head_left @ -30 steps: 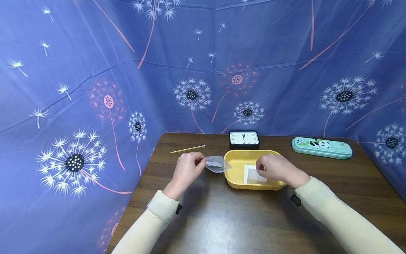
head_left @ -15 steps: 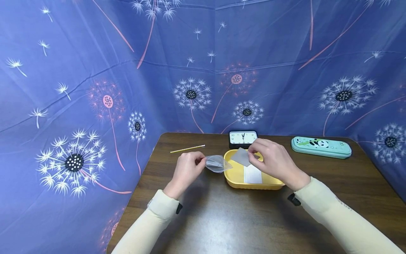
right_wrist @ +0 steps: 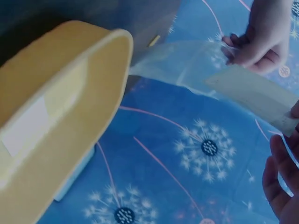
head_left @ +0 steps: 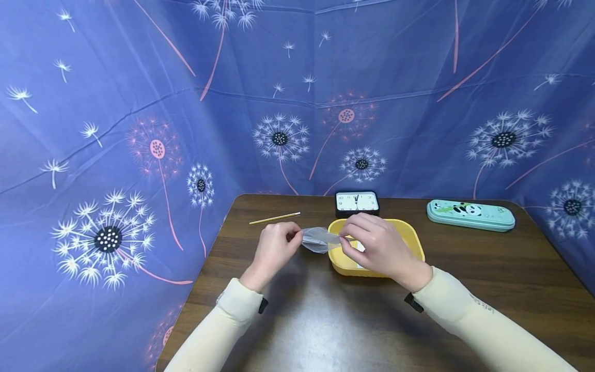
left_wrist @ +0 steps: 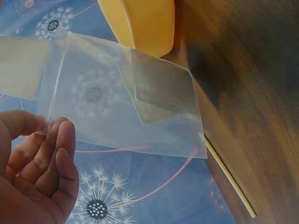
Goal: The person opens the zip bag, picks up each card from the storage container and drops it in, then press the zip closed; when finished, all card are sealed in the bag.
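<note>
"What's moved?"
"The right hand (head_left: pixel 375 245), pinching a square translucent sheet (right_wrist: pixel 254 95), has shifted left to the clear zip bag (left_wrist: pixel 96 121), pinched by the left hand (head_left: pixel 276 248) beside the yellow tub (head_left: pixel 355 267)."
"Writing?"
"Desk clock (head_left: pixel 357 202) numerals, like 10."

Blue dandelion-print cloth (head_left: pixel 400 62) hangs behind a glossy dark brown wooden table (head_left: pixel 325 315)

Left hand (head_left: pixel 274 250) pinches bag (head_left: pixel 314 243); right hand (head_left: pixel 378 245) pinches sheet (head_left: pixel 333 237) at bag's right end, near tray's (head_left: pixel 412 240) left rim. Clock (head_left: pixel 357 202) just behind tray; pencil (head_left: pixel 275 218) farther left, case (head_left: pixel 471 216) farther right, all on table (head_left: pixel 325 320).
</note>
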`<state>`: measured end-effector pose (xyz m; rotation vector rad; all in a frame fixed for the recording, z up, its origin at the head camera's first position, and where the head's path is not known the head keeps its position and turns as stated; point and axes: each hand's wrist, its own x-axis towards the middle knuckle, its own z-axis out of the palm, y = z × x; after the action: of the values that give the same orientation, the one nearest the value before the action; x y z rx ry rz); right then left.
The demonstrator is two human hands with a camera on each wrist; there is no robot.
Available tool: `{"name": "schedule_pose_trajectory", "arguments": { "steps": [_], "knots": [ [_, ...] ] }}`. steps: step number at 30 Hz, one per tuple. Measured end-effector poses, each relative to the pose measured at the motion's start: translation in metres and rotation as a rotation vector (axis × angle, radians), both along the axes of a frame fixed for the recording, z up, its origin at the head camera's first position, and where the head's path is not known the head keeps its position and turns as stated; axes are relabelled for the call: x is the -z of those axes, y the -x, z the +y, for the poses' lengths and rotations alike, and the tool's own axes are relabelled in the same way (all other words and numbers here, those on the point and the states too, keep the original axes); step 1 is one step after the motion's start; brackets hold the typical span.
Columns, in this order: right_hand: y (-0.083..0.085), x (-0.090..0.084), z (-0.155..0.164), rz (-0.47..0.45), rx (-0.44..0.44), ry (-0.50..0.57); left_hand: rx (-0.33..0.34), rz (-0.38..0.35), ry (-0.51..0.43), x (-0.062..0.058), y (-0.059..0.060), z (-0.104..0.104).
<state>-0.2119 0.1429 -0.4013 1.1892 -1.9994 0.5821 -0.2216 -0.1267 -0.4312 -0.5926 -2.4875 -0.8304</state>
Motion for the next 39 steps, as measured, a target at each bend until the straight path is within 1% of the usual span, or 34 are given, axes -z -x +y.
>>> {"name": "schedule_pose_trajectory", "arguments": {
  "steps": [3,6,12,16,19,24,29,35,39],
  "knots": [
    [0.002,0.009,-0.004,-0.046,0.014,-0.023,0.002,-0.008,-0.004,0.000,-0.001,0.000],
    [0.005,0.018,-0.008,-0.068,0.023,-0.035,0.005,-0.008,-0.007,-0.001,-0.001,0.000],
    [0.014,0.034,-0.014,-0.067,0.036,-0.061,0.002,0.009,-0.004,0.000,-0.002,0.000],
    [0.017,0.041,-0.019,-0.055,0.062,-0.081,0.001,0.015,-0.002,0.000,-0.001,0.000],
    [0.019,0.046,-0.023,-0.068,0.091,-0.083,0.001,0.017,0.001,0.000,-0.001,0.000],
    [0.023,0.050,-0.029,-0.110,0.133,-0.095,-0.002,0.021,0.005,0.001,0.000,0.000],
    [0.027,0.052,-0.035,-0.155,0.151,-0.126,-0.001,0.027,0.002,0.003,0.001,0.000],
    [0.031,0.050,-0.039,-0.152,0.154,-0.118,0.009,0.028,0.003,0.004,0.001,0.001],
    [0.035,0.050,-0.044,-0.157,0.165,-0.142,0.009,0.031,0.006,0.004,0.002,0.001]
  ]
}}
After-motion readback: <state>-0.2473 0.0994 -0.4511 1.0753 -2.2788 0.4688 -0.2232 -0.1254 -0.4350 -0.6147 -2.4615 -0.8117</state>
